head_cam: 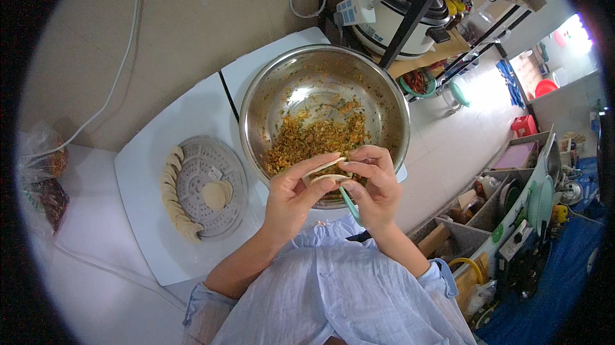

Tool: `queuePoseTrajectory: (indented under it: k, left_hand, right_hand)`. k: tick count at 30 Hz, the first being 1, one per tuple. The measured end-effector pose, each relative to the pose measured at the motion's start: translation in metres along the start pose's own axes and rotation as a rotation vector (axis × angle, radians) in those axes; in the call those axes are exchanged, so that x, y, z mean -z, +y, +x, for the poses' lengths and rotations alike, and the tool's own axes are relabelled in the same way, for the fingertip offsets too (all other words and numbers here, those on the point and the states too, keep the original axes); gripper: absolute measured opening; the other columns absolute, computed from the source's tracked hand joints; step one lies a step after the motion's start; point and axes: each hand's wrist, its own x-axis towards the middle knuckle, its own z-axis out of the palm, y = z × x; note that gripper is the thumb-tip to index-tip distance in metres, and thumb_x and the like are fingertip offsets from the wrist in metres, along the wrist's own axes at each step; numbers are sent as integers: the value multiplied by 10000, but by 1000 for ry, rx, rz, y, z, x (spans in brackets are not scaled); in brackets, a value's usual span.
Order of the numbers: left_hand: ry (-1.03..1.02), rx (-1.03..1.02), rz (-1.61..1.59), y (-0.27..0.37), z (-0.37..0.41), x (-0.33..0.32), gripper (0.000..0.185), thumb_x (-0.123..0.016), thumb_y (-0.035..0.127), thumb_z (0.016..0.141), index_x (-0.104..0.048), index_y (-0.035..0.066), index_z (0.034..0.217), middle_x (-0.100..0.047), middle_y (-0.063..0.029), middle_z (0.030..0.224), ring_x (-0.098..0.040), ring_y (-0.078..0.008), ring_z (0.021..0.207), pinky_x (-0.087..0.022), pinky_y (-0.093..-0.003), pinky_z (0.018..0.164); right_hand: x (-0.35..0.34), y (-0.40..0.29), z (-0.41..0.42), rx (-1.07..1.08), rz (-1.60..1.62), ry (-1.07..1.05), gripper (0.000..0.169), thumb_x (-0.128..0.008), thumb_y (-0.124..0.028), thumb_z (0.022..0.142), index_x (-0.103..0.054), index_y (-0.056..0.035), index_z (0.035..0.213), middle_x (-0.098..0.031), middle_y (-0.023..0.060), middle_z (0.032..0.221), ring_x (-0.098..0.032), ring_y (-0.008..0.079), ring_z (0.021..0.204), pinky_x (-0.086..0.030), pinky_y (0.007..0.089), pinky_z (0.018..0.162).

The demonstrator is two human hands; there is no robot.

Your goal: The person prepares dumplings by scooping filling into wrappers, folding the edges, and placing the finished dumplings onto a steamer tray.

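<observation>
Between both hands is a dough wrapper folded partway around filling, its two edges apart. My left hand pinches it from the left. My right hand pinches its right end, and a green handle sticks out below those fingers. Both hands are over the near rim of a large steel bowl, which holds chopped orange and green filling. To the left lies a round perforated steamer tray with a curved row of filled dumplings along its left edge and a small stack of round wrappers.
Bowl and tray rest on a white table. A metal-framed shelf with a rice cooker stands at the upper right, beside a white power adapter. Plastic bags lie at the far left. Compartmented counter shelving is on the right.
</observation>
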Motion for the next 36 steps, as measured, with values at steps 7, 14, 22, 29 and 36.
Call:
queuePoseTrajectory:
  k: [7,14,22,29,36]
  left_hand:
    - [28,36,118,0,1,2,295,-584,24,865,-560,-18,1156,-604,-101,1111,-584,-130,972,-485,-244,859]
    - [89,1,-19,3,5,2,240,-558,48,884,-577,-12,1115,-593,-111,1105,-589,-176,996,-516,-301,869]
    - [99,23,-213,0,5,3,212,-539,26,888,-573,-14,1093,-580,-116,1103,-578,-196,1024,-514,-332,892]
    - [78,10,-209,0,5,2,207,-529,6,885,-569,-20,1086,-571,-134,1123,-578,-206,1029,-510,-337,899]
    - [7,-31,-188,-6,4,1,199,-535,62,894,-560,-7,1078,-563,-154,1148,-570,-228,1052,-493,-351,914]
  right_hand:
    - [-2,-4,5,-5,-138,8,171,-683,-5,724,-649,-14,891,-523,108,962,-531,216,893,-436,302,747]
    - [5,13,2,-341,125,212,43,-607,-10,834,-593,-19,795,-523,19,743,-482,88,687,-388,218,644]
    - [2,6,5,-260,169,69,189,-665,-11,767,-626,11,951,-560,83,927,-531,164,855,-419,265,753]
    - [3,1,8,-86,68,45,311,-709,-36,719,-646,-20,1024,-555,91,982,-538,198,913,-420,286,800]
    - [-1,3,3,-140,232,89,193,-688,-14,738,-671,-9,930,-554,86,942,-534,190,879,-425,273,764]
